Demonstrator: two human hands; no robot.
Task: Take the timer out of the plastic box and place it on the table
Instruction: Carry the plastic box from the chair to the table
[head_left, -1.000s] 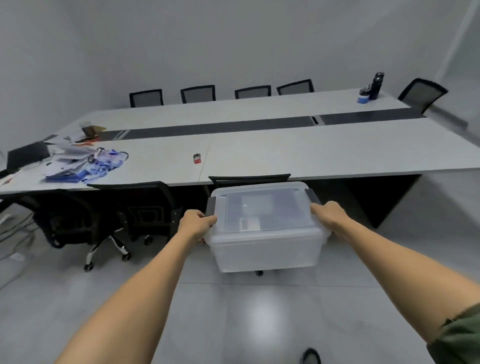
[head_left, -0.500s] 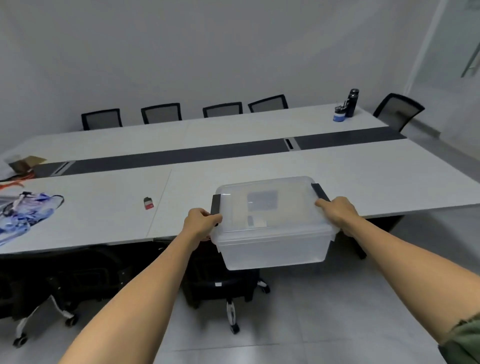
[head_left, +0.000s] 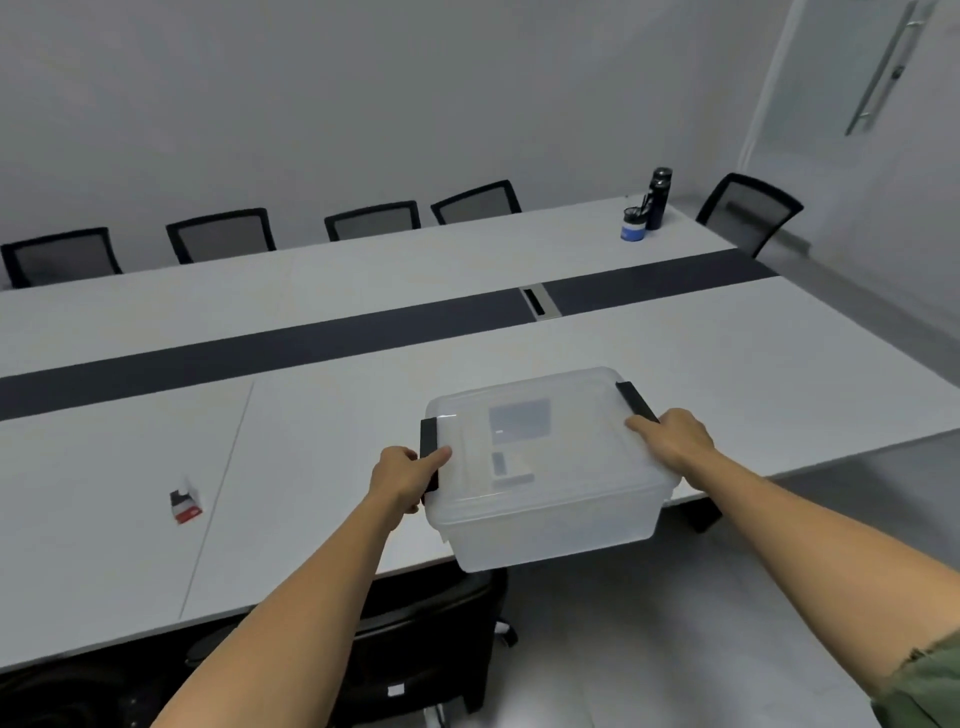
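You carry the lidded box (head_left: 545, 467) forward, now over the worktop (head_left: 311, 467) edge.
Your left hand (head_left: 402, 475) and right hand (head_left: 670, 439) each grip a side by its latch. The timer (head_left: 506, 465) shows faintly inside; next, set the box down and unlatch it.

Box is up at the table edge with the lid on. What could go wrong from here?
1. The plastic box hangs partly past the table edge; set down short, it may tip off.
2. The left hand and right hand grip near the black latches, which might pop open.
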